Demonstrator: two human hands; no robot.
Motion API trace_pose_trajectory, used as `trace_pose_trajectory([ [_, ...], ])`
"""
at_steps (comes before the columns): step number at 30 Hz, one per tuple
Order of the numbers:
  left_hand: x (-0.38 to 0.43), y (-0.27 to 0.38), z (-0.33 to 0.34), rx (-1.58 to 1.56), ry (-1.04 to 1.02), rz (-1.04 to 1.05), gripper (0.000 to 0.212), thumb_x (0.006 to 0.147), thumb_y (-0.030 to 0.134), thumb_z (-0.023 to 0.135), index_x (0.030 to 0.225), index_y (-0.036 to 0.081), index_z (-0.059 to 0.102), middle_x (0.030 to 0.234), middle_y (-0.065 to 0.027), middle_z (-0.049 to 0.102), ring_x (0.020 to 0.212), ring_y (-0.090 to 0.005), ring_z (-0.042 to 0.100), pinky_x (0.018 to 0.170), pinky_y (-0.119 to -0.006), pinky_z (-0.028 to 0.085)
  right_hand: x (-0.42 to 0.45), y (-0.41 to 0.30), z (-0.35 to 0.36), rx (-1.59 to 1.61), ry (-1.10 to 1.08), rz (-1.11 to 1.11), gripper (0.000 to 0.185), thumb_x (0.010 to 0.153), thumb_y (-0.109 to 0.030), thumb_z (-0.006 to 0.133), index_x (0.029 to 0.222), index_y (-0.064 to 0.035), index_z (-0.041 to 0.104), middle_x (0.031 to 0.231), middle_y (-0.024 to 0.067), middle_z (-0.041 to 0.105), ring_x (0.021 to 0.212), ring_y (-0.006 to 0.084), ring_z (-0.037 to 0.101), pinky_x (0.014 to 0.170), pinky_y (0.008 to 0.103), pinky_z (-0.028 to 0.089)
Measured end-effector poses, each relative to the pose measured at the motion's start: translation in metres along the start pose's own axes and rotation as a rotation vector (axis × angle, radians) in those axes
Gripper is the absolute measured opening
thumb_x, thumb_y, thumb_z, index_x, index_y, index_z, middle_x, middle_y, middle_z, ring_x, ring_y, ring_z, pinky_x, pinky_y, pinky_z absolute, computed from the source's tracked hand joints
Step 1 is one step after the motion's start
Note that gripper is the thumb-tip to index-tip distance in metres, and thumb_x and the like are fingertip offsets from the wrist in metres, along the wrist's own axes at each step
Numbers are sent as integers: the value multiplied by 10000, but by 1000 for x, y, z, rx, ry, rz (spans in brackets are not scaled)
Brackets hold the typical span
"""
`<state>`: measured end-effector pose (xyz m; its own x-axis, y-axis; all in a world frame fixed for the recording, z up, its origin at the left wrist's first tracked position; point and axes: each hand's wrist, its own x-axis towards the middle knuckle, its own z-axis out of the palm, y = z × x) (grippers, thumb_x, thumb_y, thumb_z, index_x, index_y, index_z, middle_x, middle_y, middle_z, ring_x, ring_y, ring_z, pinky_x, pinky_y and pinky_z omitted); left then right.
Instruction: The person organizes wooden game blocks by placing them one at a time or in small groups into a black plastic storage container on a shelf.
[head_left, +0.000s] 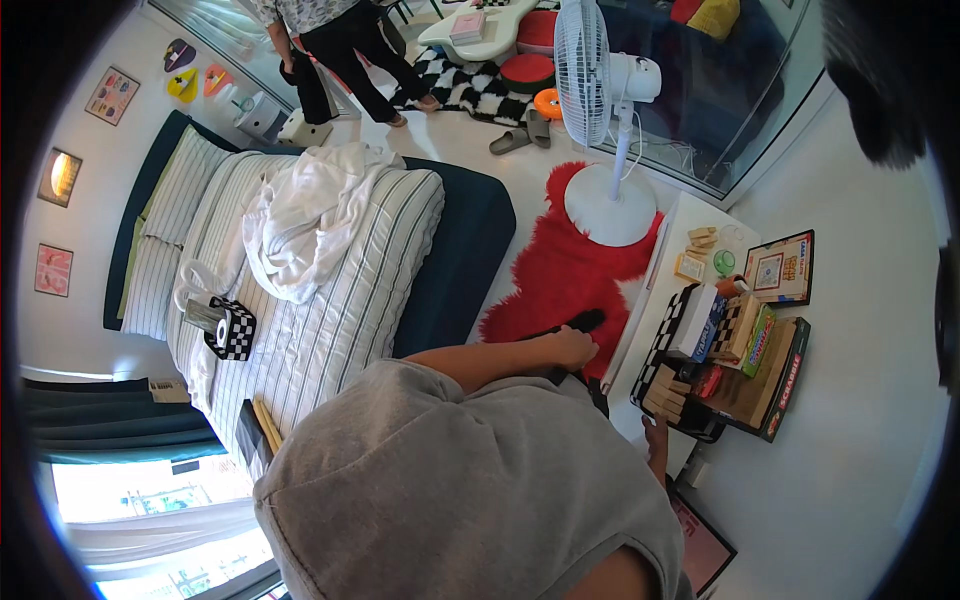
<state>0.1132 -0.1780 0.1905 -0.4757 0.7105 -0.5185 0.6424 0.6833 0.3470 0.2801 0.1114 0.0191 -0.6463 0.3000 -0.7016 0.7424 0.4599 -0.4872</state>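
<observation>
My left hand is closed around a dark, slender object, too unclear to name, in front of my grey sleeveless hooded top. At the near edge of a white cabinet, my right hand is beside a black-and-white checkered container, close to light wooden blocks; whether it grips anything is unclear. Boxed games stand in and beside the container, among them a Scrabble box. More small wooden blocks and a green glass item lie farther along the white cabinet top.
A white standing fan rises from a red shaggy rug. Left is a bed with striped bedding, a crumpled white cloth and a checkered box. Grey slippers lie beyond; another person stands farther off.
</observation>
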Motion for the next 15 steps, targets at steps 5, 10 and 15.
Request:
trace_pose_trajectory([
  [5,10,7,-4,-1,-33,20,320,752,232,563,981,23,483,913,-180,542,836,-336,572,667,-464,460,-4,-4,-12,47,4,-21,556,783,-280,581,1220,19,413,1383,172,205,1245,313,274,988,340,266],
  [10,9,4,-4,14,-32,26,341,751,237,577,997,21,482,917,-181,549,819,-334,580,671,-459,467,-7,-2,-7,46,10,10,538,792,-284,566,1210,23,424,1374,169,231,1238,305,289,987,335,267],
  [15,-4,-5,-5,51,-102,4,330,761,252,571,991,28,494,932,-182,552,826,-333,581,674,-454,467,-11,-7,25,65,6,-7,550,789,-292,563,1220,14,414,1369,168,247,1249,295,272,998,330,251],
])
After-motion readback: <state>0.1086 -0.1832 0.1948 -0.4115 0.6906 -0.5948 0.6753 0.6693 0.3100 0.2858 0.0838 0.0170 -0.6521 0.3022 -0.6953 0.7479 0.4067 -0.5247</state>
